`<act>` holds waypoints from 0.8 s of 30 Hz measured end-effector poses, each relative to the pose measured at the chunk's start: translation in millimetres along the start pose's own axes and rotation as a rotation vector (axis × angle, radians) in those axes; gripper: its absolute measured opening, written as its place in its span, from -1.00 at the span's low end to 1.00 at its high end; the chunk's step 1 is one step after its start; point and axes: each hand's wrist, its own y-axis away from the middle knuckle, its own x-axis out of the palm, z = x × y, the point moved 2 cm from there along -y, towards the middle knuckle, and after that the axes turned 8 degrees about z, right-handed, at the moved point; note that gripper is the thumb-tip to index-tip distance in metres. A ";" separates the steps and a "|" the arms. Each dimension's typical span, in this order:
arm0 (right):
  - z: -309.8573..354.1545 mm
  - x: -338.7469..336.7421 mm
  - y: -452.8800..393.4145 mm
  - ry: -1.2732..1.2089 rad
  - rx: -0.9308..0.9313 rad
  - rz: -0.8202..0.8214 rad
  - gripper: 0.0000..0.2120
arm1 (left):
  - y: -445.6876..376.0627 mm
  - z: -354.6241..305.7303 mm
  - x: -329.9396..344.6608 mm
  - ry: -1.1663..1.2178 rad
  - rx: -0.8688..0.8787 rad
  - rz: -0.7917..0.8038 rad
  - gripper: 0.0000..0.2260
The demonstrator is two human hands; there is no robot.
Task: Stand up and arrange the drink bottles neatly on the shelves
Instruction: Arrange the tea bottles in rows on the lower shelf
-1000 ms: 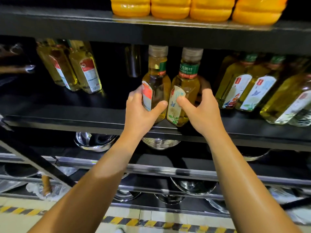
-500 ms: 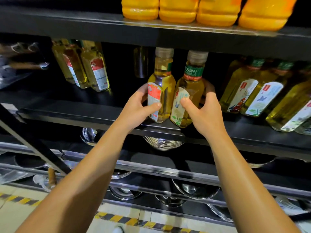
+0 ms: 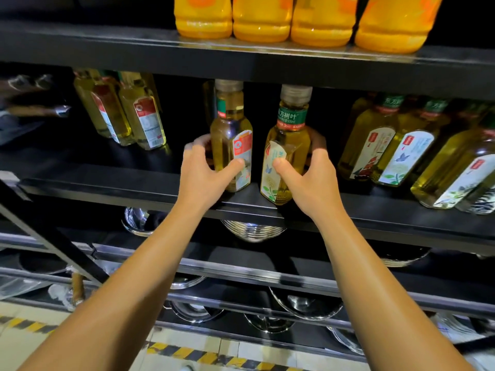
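Observation:
Two yellow tea bottles stand upright near the front of the black middle shelf (image 3: 139, 187). My left hand (image 3: 205, 176) grips the left tea bottle (image 3: 231, 141), thumb on its red-and-white label and fingers round its far side. My right hand (image 3: 308, 178) grips the right tea bottle (image 3: 288, 140), which has a green neck band; the thumb lies on its white label. A gap separates the two bottles.
More tea bottles stand at the shelf's left rear (image 3: 126, 113) and in a group on the right (image 3: 401, 145). Orange drink bottles (image 3: 294, 20) line the shelf above. Steel bowls (image 3: 253, 231) sit on lower shelves. Striped tape (image 3: 214, 356) marks the floor.
Both hands have stayed on their bottles. The two bottles stood close together before and now stand further apart, the left one turned so its red label faces right.

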 end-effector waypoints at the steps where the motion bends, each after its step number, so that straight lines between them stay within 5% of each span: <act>1: 0.9 0.0 0.2 -0.001 0.005 0.000 -0.64 | 2.9 1.7 -2.4 0.050 -0.005 -0.014 -0.38; 4: 1.4 0.2 0.7 -0.008 0.012 0.003 -0.64 | 3.7 2.5 -6.9 0.165 -0.009 -0.013 -0.45; 10: 3.2 -0.9 0.6 0.007 0.023 0.023 -0.63 | -8.2 -4.5 -2.4 0.326 0.001 0.285 -0.58; 24: 4.4 -1.5 1.0 0.027 0.013 0.027 -0.65 | 3.3 -9.6 9.3 0.090 -0.017 0.061 -0.41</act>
